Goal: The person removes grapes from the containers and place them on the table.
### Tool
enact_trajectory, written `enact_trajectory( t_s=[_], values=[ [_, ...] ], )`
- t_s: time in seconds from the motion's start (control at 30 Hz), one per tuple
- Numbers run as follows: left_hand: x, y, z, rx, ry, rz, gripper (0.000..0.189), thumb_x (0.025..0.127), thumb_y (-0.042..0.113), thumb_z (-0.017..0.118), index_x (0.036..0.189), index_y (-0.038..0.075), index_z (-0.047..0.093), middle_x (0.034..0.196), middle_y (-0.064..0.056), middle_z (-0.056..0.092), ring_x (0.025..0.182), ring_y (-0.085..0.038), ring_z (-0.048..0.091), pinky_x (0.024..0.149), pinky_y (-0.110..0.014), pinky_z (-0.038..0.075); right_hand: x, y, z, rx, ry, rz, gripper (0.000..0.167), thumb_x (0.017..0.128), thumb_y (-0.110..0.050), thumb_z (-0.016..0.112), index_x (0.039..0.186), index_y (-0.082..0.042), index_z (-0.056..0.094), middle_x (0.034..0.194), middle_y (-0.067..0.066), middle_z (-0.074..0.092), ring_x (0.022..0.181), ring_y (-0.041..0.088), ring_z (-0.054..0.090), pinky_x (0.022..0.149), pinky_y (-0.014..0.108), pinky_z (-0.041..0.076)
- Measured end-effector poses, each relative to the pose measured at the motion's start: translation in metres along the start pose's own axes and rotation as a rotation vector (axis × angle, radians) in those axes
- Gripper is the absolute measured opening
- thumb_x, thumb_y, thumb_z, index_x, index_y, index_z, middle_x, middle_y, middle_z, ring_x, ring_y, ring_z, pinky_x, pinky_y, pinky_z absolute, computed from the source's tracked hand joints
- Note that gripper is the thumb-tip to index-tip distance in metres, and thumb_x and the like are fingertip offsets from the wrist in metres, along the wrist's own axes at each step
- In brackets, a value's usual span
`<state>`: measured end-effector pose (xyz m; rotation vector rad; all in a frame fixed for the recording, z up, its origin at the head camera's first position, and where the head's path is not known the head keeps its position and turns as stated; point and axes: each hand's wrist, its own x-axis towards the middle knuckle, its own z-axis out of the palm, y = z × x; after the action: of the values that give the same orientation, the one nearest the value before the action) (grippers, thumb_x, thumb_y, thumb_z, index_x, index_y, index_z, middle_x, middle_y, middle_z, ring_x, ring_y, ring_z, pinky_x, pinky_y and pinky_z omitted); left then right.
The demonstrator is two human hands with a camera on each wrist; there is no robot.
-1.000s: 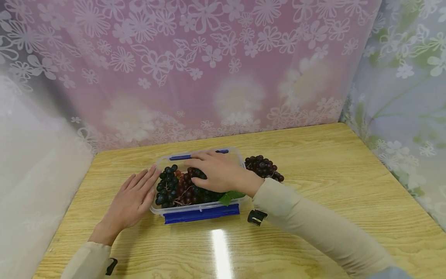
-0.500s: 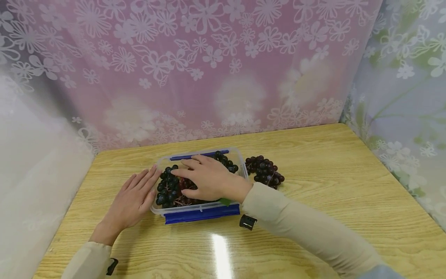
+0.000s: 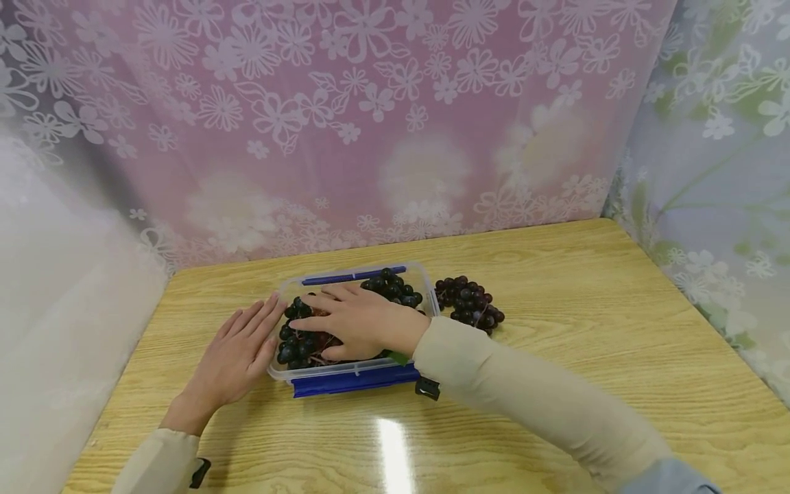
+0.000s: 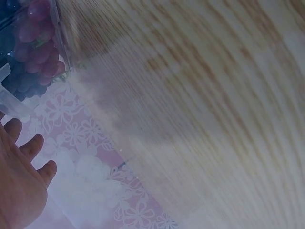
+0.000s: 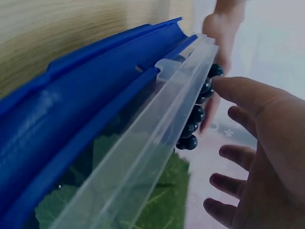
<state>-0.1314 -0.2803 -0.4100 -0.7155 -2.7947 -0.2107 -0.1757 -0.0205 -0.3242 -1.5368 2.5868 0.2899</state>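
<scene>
A clear plastic food container [image 3: 276, 371] with blue latch flaps [image 3: 354, 382] stands on the table, filled with bunches of dark and reddish grapes [image 3: 295, 346]. My left hand [image 3: 225, 360] lies along its left side, fingers straight, fingertips right at the rim. Over the grapes, my right hand [image 3: 364, 322] is spread palm down and covers the middle of the bunches. In the right wrist view, the fingers [image 5: 238, 157] are loosely extended beside dark grapes [image 5: 193, 124] that rise above the rim. A green leaf [image 5: 167, 191] shows behind the clear wall.
Another bunch of dark red grapes [image 3: 469, 302] lies on the wooden table [image 3: 555, 288], just right of the container. A pink flowered curtain [image 3: 395, 137] hangs behind the table, with pale curtains at both sides.
My right hand has slid left and slightly toward me across the grapes, uncovering dark grapes at the container's back right. My left hand stays at the left side.
</scene>
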Motion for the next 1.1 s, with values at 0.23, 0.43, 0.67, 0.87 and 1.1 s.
enact_trajectory(
  t_s=[0.23, 0.43, 0.67, 0.87, 1.1],
  values=[
    [0.0, 0.002, -0.002, -0.006, -0.01, -0.003, 0.054, 0.103, 0.028, 0.041, 0.153, 0.015, 0.025, 0.156, -0.006, 0.024, 0.138, -0.033, 0.028, 0.111, -0.05, 0.017, 0.01, -0.001, 0.0, -0.071, -0.028, -0.038, 0.065, 0.096, -0.054, 0.046, 0.153, -0.039, 0.018, 0.158, -0.002, 0.015, 0.144, 0.024, 0.014, 0.114, 0.043, 0.016],
    [0.0, 0.002, -0.001, -0.009, 0.001, 0.008, 0.055, 0.102, 0.026, 0.042, 0.153, 0.014, 0.025, 0.156, -0.006, 0.024, 0.138, -0.033, 0.028, 0.112, -0.048, 0.016, 0.017, -0.003, 0.002, -0.086, -0.048, -0.048, 0.062, 0.096, -0.052, 0.048, 0.151, -0.039, 0.025, 0.157, -0.003, 0.02, 0.142, 0.023, 0.019, 0.114, 0.042, 0.018],
    [0.0, 0.001, 0.0, -0.006, 0.008, 0.01, 0.054, 0.103, 0.027, 0.04, 0.153, 0.015, 0.024, 0.156, -0.005, 0.023, 0.138, -0.031, 0.028, 0.113, -0.046, 0.015, 0.032, -0.009, 0.004, -0.109, -0.061, -0.025, 0.059, 0.095, -0.049, 0.053, 0.149, -0.037, 0.032, 0.155, -0.006, 0.024, 0.139, 0.021, 0.025, 0.114, 0.042, 0.018],
    [0.0, 0.001, 0.0, 0.002, 0.001, 0.013, 0.055, 0.103, 0.026, 0.04, 0.154, 0.015, 0.022, 0.157, -0.005, 0.022, 0.138, -0.031, 0.028, 0.113, -0.046, 0.014, 0.039, -0.011, 0.004, -0.108, -0.058, -0.008, 0.056, 0.093, -0.047, 0.058, 0.144, -0.035, 0.04, 0.152, -0.006, 0.03, 0.137, 0.02, 0.03, 0.114, 0.042, 0.017],
    [0.0, 0.002, -0.001, 0.011, 0.008, 0.012, 0.054, 0.103, 0.027, 0.038, 0.153, 0.014, 0.024, 0.156, -0.005, 0.023, 0.138, -0.031, 0.029, 0.113, -0.047, 0.016, 0.045, -0.014, 0.005, -0.116, -0.029, 0.007, 0.062, 0.09, -0.056, 0.057, 0.145, -0.036, 0.039, 0.149, -0.004, 0.034, 0.136, 0.021, 0.032, 0.114, 0.044, 0.016]
  ],
)
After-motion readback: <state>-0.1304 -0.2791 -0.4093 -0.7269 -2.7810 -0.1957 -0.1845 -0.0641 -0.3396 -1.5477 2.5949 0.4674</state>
